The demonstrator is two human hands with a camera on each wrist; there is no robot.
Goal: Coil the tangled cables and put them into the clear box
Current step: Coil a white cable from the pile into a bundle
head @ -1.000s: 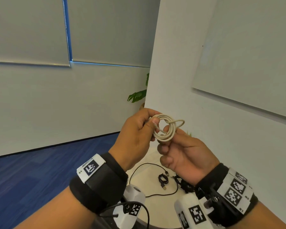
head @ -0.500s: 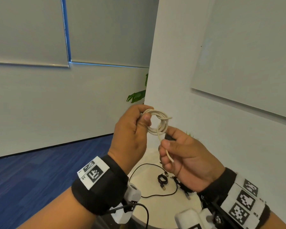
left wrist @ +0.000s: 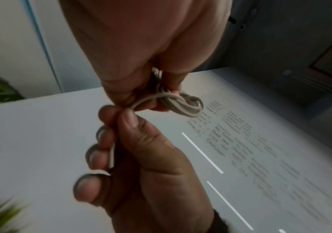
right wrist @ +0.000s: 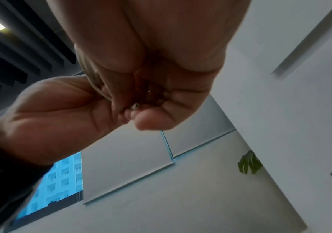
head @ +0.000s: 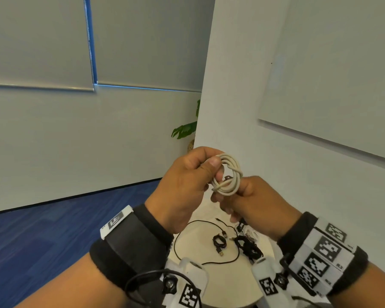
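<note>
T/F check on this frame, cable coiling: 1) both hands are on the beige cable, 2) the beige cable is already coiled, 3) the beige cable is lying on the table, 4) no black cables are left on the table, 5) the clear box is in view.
1) True. The left hand pinches the beige cable at the top of its loops and the right hand grips it from below.
2) True. It is wound into several loops.
3) False. It is held in the air above the round table.
4) False. A loose black cable and small black bundles lie there.
5) False. No clear box shows in any view.
</note>
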